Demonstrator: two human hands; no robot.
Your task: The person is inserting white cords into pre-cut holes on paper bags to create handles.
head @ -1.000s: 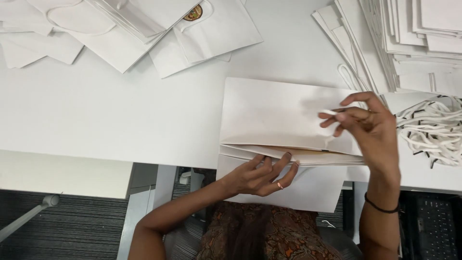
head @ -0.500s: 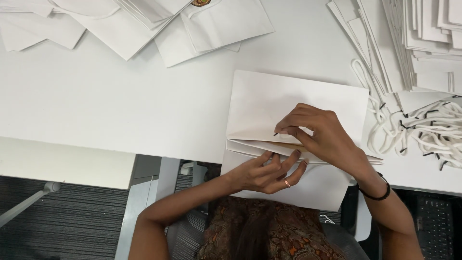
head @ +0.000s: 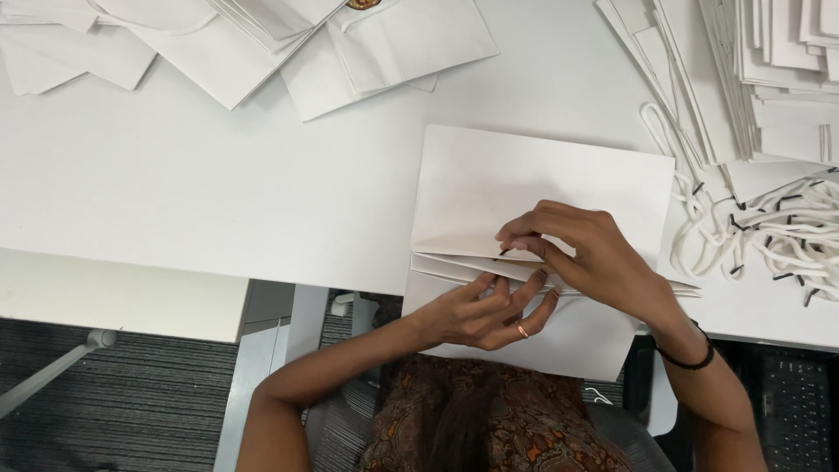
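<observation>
Our right hand covers the fold, so its pinch on a small dark tip is hard to confirm. Our left hand rests half-open, fingers touching the flat white paper bag lying at the tabletop edge.

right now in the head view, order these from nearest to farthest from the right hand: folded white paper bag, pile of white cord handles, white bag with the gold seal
1. Folded white paper bag: under the right hand, touched at its fold.
2. Pile of white cord handles: on the table at the right edge.
3. White bag with the gold seal: top of the view, left of the hand.
</observation>
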